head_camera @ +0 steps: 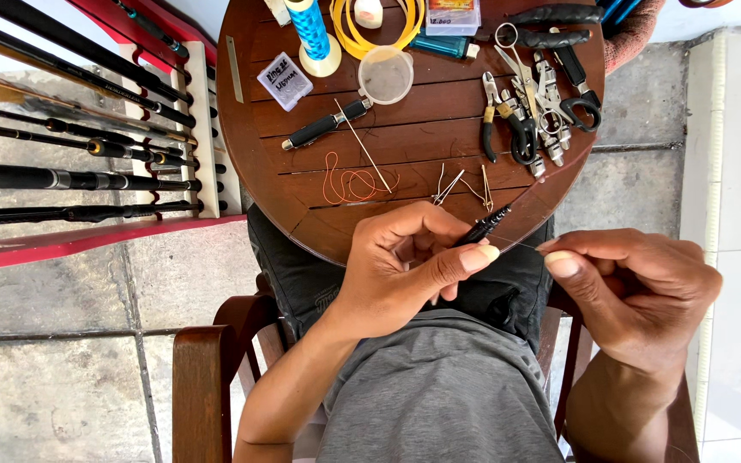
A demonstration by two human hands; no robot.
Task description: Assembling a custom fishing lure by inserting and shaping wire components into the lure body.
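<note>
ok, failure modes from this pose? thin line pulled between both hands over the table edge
1. The thin line is barely visible; the right hand pinches it with fingertips only, so it could slip.
2. The left hand holds the dark slim tool beside loose metal hooks near the table edge; a jerk might knock them off.
3. The orange cord lies loose close by and could tangle.
</note>
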